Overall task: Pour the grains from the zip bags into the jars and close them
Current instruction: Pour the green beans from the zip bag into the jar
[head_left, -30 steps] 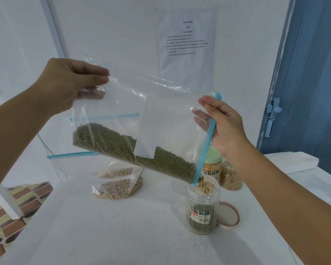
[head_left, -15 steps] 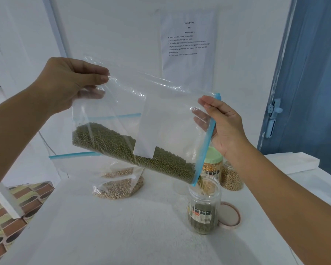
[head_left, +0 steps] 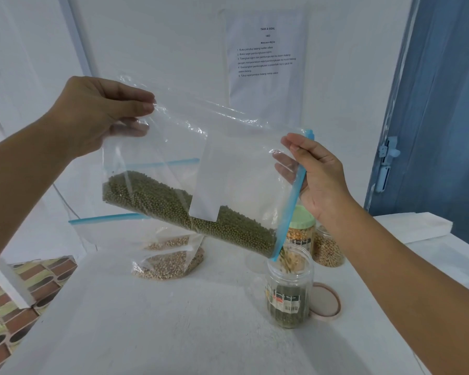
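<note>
On the white tabletop [head_left: 146, 320] an open jar [head_left: 289, 293], partly filled with green grains, is seen, a loose lid [head_left: 326, 305] just beside it. Above it a clear zip bag [head_left: 201, 171] of green grains [head_left: 173, 207] is held tilted, its lower blue corner at the jar's mouth. Its upper corner is pinched by the left hand [head_left: 92, 115], its zip edge by the right hand [head_left: 320, 177]. Farther back lie a second zip bag [head_left: 168, 255] and two filled jars [head_left: 328, 250].
</note>
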